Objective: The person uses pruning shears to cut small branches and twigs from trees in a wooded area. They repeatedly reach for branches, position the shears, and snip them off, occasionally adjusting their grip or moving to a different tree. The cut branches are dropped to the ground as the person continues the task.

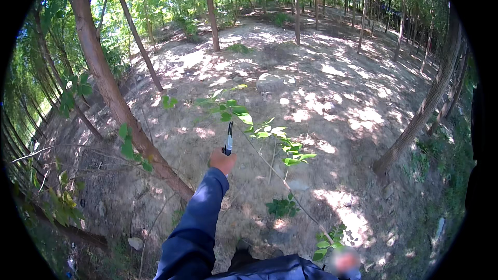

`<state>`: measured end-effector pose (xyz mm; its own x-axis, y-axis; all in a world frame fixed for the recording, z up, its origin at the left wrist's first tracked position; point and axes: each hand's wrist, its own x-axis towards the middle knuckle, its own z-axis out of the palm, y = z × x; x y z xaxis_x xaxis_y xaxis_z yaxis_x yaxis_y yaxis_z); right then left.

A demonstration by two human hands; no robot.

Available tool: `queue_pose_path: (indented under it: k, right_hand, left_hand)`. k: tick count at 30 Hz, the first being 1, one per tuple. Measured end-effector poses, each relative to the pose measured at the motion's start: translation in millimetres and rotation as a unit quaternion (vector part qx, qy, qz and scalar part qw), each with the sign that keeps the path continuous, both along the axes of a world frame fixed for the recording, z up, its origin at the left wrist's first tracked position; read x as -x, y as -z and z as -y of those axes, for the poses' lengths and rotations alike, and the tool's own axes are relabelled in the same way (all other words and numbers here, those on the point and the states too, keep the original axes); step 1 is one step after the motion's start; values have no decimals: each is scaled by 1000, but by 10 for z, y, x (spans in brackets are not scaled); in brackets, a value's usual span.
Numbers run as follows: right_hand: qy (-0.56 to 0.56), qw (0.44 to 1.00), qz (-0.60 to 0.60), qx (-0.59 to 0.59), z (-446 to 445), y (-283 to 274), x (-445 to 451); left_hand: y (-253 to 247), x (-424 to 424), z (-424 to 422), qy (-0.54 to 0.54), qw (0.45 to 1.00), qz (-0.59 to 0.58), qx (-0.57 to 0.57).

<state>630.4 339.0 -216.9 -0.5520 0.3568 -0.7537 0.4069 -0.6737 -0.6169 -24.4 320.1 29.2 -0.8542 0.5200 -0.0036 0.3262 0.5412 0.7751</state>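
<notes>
My left hand (223, 160) is closed around a narrow hand tool (229, 140) with silver and black parts, its dark end pointing away from me. Whether it is a cutter or a blade, I cannot tell. Just beyond its tip are the green leaves of a thin leafy branch (288, 186). This branch slants down to the lower right, where its lower end meets my right hand (345, 260). A blur covers that hand, so its fingers and any grip on the branch are hidden.
A leaning tree trunk (116, 105) stands close on the left, and another trunk (424, 112) on the right. Ahead lies a rock (270, 82) on the dry, sun-dappled slope. Thin bare twigs (89, 147) reach in from the left. A pale stone (135, 243) lies near my shoes (244, 244).
</notes>
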Motion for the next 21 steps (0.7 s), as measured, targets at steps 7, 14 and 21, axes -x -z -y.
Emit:
queue_pose_path:
  k: [7,14,21]
  right_hand:
    - [-12,1000,-7,19,-107,112,-82]
    - [-25,999,-19,32,-152,315,-240]
    - [-7,998,-34,54,-194,-2,-74]
  left_hand:
    - [-51,19,-108,-4,998,-58,-5]
    - [-150,22,-129,3,1000,-21,9]
    - [-69,50,-94,-10,1000,-23,11]
